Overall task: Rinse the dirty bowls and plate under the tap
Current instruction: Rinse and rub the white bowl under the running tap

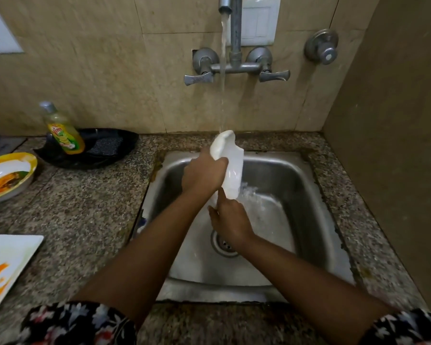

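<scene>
- A white bowl (pixel 230 165) is held tipped on edge over the sink (pixel 316 195), its far rim right under the stream from the tap (pixel 225 7).
- The left hand (pixel 204 174) grips the bowl's left side — fingers curled over the rim, palm against the outside.
- The right hand (pixel 230 220) is just near of the bowl, at its lower edge; the thumb points up and touches the bowl, the other fingers are curled at its underside and mostly hidden.
- Water runs off the bowl's near edge and splashes into the sink to the right of the hands.
- On the worktop (pixel 90 220) at far left sits a yellow-rimmed bowl (pixel 9 176) with orange food smears.
- A white square plate (pixel 8 265) with orange smears lies at the near left edge, well apart from the sink.
- A bottle (pixel 62 130) of yellow-green dish liquid stands in a black tray (pixel 105 148) beside a dark scrub pad; its red and green label shows lemons — the writing is too blurred to read.
</scene>
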